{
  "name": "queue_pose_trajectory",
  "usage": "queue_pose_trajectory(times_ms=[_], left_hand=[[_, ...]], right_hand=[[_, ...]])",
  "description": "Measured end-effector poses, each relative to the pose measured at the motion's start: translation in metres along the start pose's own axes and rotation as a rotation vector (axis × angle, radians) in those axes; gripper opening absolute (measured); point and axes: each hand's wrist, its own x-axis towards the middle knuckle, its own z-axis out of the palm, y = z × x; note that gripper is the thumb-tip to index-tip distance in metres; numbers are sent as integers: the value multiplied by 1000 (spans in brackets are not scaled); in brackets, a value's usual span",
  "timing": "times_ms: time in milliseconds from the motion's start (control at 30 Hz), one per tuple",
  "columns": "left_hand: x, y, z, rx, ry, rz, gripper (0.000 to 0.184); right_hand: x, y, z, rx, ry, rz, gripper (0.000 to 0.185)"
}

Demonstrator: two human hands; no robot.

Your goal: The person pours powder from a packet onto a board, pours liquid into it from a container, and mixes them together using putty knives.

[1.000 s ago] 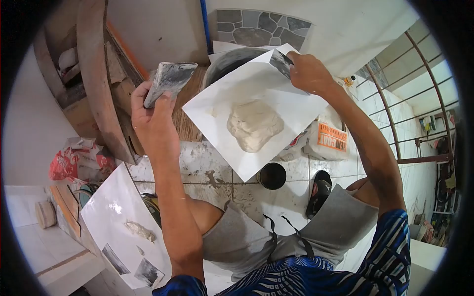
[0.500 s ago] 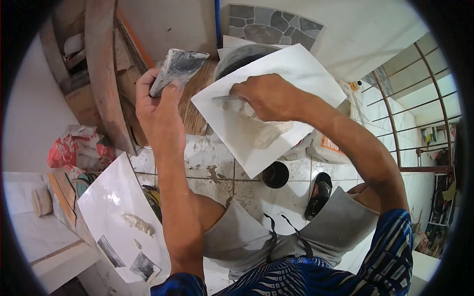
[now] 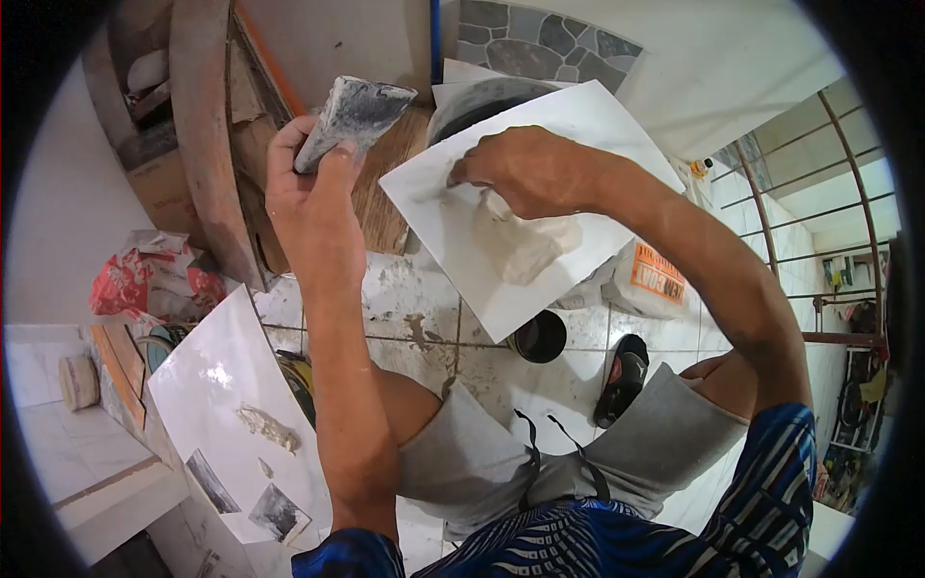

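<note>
My left hand [image 3: 323, 183] is closed around a flat dark grey putty spreader [image 3: 358, 114], crusted with white along its edges and raised to the left of the tile. A square white tile [image 3: 501, 308] lies tilted over a round bucket [image 3: 482, 106]. Spread on the tile is a mound of cream-coloured putty [image 3: 530, 250]. Over its upper part my right hand [image 3: 530, 173] is closed, fingers pointing down-left. The thin flat spreader seen there earlier is hidden behind those fingers now.
At lower left, another white panel [image 3: 212, 376] carries putty scraps [image 3: 267, 429] and two dark flat pieces [image 3: 279, 512]. A dark can [image 3: 538, 337] stands below the tile, near a printed sack [image 3: 657, 275]. Boards [image 3: 198, 125] lean at left; a metal grille [image 3: 809, 193] stands at right.
My right hand has turned and shifted slightly over the putty, and the thin blade at its fingertips has gone out of sight. The left hand's spreader is a little higher.
</note>
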Motion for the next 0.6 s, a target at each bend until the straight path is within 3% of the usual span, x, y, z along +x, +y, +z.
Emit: queue_pose_trajectory(times_ms=[133,333,433,600], left_hand=[[2,-6,-2,-37,-52,21,29],[0,-5,1,99,-127,-58,29],[0,-7,0,85,-142,-74,31],[-2,-3,1,61,-91,-116,32]], right_hand=[[-18,2,-16,-29,-140,-117,43],[-54,22,-9,-27,-97,-187,44],[-68,22,-19,-11,-123,-98,40],[-61,36,-26,-67,72,114,33]])
